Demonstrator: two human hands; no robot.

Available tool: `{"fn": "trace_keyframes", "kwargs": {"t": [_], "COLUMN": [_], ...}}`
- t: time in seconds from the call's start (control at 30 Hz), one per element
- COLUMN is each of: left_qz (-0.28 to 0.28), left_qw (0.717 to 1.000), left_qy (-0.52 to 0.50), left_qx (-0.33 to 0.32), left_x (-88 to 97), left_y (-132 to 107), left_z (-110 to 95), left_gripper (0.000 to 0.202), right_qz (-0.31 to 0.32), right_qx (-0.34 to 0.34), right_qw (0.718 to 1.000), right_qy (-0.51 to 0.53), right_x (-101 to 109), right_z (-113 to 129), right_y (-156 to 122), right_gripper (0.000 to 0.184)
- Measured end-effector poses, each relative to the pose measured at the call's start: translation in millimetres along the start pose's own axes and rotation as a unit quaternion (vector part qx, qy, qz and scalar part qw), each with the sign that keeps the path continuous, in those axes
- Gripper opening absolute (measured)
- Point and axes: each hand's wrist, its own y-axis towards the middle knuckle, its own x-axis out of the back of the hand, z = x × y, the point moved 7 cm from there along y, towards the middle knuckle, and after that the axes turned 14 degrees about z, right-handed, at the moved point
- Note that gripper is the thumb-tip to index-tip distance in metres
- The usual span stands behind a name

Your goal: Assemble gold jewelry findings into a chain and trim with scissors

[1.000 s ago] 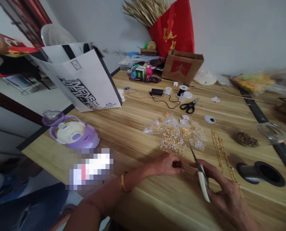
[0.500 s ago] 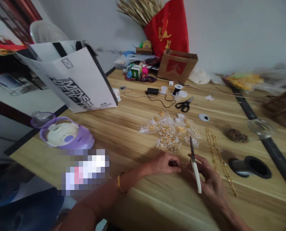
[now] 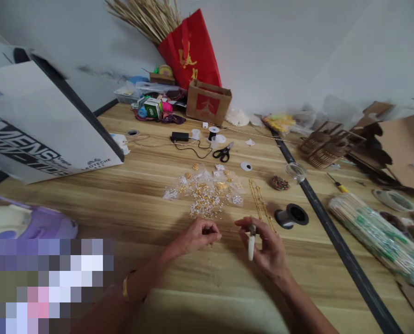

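My left hand is closed in a pinch just in front of the pile of gold and clear beads. Whatever lies between its fingertips is too small to make out. To its right, my right hand holds white-handled pliers, their metal end foreshortened in this view. Small clear plastic bags of findings lie around the beads. A gold chain is stretched on the table beyond my right hand, and a dark wire spool lies to its right.
Black scissors, a black adapter and a googly eye lie farther back. Dark beads sit beside a clear dish. A white bag stands left; wrapped sticks and an open carton are right.
The view has swung right, bringing the carton and wrapped sticks in. My right hand has turned the pliers, so their metal end looks shorter. My left hand stays pinched.
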Motion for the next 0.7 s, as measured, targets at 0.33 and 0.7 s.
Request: {"fn": "trace_keyframes", "kwargs": {"t": [0.33,0.7], "left_qz": [-0.057,-0.063], "left_qw": [0.992,0.979], "left_qy": [-0.115,-0.192], "left_qx": [-0.009,-0.033], "left_x": [25.2,34.2], "left_y": [-7,-7], "left_z": [-4,2], "left_gripper": [0.032,0.027], "right_qz": [0.251,0.467], "right_qx": [-0.222,-0.232], "right_qw": [0.921,0.844], "right_qy": [0.199,-0.128], "right_x": [-19,38], "right_z": [-31,-1], "right_y": [0,-64], "right_gripper": [0.040,0.022]}}
